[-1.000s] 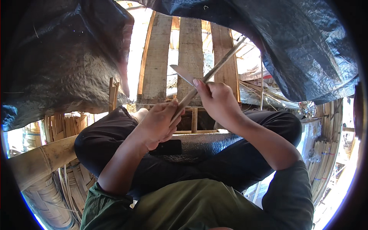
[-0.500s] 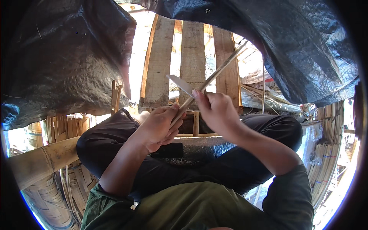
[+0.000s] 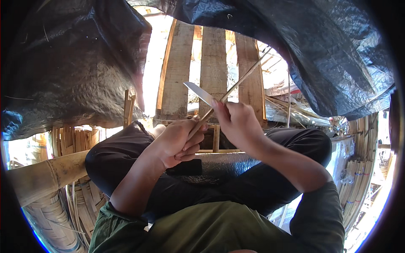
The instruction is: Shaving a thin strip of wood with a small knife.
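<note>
A long thin strip, looking like split bamboo (image 3: pixel 241 80), runs slantwise from my left hand up to the far right. My left hand (image 3: pixel 181 137) is closed round its near end, fingers wrapped about it. My right hand (image 3: pixel 238 120) grips a knife (image 3: pixel 199 93), whose pale blade points up and to the left, crossing the strip. The right thumb presses near the base of the blade, against the strip. The knife's handle is hidden inside my right fist. Both hands are raised over my crossed legs.
Upright wooden planks (image 3: pixel 213 63) stand ahead. Dark plastic sheeting (image 3: pixel 76 67) hangs on both sides. A thick bamboo pole (image 3: pixel 50 173) reaches my knee at left. Bundled bamboo strips (image 3: pixel 358 185) stand at right. A dark flat rectangular object (image 3: pixel 185 167) lies between my legs.
The strip has turned slightly and its angle shows thinner. The blade has tilted and catches more light. Both hands keep their holds, nearly in the same place.
</note>
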`<state>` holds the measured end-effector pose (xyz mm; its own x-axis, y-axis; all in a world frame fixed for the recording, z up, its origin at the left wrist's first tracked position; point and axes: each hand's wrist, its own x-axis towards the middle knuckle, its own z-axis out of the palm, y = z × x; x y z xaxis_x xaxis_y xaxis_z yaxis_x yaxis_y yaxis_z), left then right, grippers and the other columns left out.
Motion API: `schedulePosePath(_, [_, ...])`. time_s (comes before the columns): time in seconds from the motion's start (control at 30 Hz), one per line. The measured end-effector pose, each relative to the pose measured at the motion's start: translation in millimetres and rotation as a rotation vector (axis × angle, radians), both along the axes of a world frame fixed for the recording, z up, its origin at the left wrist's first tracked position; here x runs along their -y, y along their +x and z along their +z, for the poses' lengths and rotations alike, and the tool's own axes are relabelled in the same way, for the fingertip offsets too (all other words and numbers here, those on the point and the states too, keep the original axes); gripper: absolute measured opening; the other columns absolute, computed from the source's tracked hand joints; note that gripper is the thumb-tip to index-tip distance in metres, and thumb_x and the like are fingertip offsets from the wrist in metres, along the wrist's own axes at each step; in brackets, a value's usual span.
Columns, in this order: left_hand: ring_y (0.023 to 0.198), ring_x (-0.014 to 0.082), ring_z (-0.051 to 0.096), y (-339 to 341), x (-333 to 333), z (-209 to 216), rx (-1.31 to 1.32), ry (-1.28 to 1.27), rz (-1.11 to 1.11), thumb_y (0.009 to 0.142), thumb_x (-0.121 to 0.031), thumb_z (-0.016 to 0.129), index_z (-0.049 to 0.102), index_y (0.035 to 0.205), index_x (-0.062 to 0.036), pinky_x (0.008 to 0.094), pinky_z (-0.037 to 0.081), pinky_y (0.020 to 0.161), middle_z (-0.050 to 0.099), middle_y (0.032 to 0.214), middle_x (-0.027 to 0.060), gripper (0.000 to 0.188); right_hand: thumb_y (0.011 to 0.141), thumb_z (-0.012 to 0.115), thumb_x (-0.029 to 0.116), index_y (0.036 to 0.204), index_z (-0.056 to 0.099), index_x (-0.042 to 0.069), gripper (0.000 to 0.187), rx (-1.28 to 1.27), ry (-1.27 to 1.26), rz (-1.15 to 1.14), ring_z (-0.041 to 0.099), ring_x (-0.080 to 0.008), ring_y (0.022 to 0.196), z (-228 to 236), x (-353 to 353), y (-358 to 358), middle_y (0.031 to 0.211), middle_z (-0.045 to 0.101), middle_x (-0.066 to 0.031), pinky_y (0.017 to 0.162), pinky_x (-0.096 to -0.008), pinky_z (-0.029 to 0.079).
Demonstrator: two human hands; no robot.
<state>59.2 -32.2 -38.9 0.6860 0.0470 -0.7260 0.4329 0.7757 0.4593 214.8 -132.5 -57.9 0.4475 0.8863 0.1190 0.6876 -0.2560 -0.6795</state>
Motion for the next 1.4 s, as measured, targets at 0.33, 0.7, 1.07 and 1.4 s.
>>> schedulePosePath(0.33, [0.032, 0.0042, 0.021, -5.6, 1.7, 4.6, -0.031, 0.016, 0.022, 0.107, -0.034, 0.026, 0.047, 0.093, -0.0104, 0.0191, 0.020, 0.028, 0.030, 0.048, -0.0059, 0.035, 0.101, 0.050, 0.036, 0.063, 0.061, -0.004, 0.056, -0.148, -0.195, -0.052, 0.057, -0.0311, 0.043, 2.8, 0.2, 21.4, 0.047, 0.052, -0.0182, 0.045, -0.0416, 0.046])
schedulePosePath(0.7, [0.034, 0.0079, 0.022, -4.3, -1.4, 6.3, -0.027, 0.018, 0.030, 0.102, -0.022, 0.029, 0.051, 0.095, -0.0076, 0.0235, 0.020, 0.031, 0.031, 0.049, -0.0038, 0.027, 0.101, 0.049, 0.042, 0.065, 0.059, -0.004, 0.058, -0.400, -0.386, -0.163, 0.056, -0.0264, 0.043, 8.7, -4.9, 17.3, 0.049, 0.053, -0.0162, 0.047, -0.0423, 0.044])
schedulePosePath(1.07, [0.033, 0.0049, 0.022, -1.3, 4.0, 5.2, -0.064, 0.079, 0.060, 0.105, -0.025, 0.027, 0.049, 0.098, -0.0088, 0.0197, 0.020, 0.030, 0.030, 0.048, -0.0061, 0.028, 0.103, 0.044, 0.042, 0.060, 0.054, 0.000, 0.061, -0.298, -0.255, -0.030, 0.047, -0.0165, 0.037, 5.2, -4.1, 14.4, 0.044, 0.048, -0.0075, 0.037, -0.0355, 0.035])
schedulePosePath(1.4, [0.036, 0.0085, 0.026, 0.4, 0.6, 5.1, -0.076, 0.095, 0.080, 0.102, -0.016, 0.026, 0.040, 0.082, -0.0100, 0.0243, 0.021, 0.031, 0.033, 0.051, -0.0012, 0.026, 0.101, 0.053, 0.036, 0.059, 0.055, 0.000, 0.055, -0.323, -0.254, -0.090, 0.047, -0.0203, 0.036, 9.8, -3.6, 9.6, 0.046, 0.049, -0.0109, 0.038, -0.0366, 0.036])
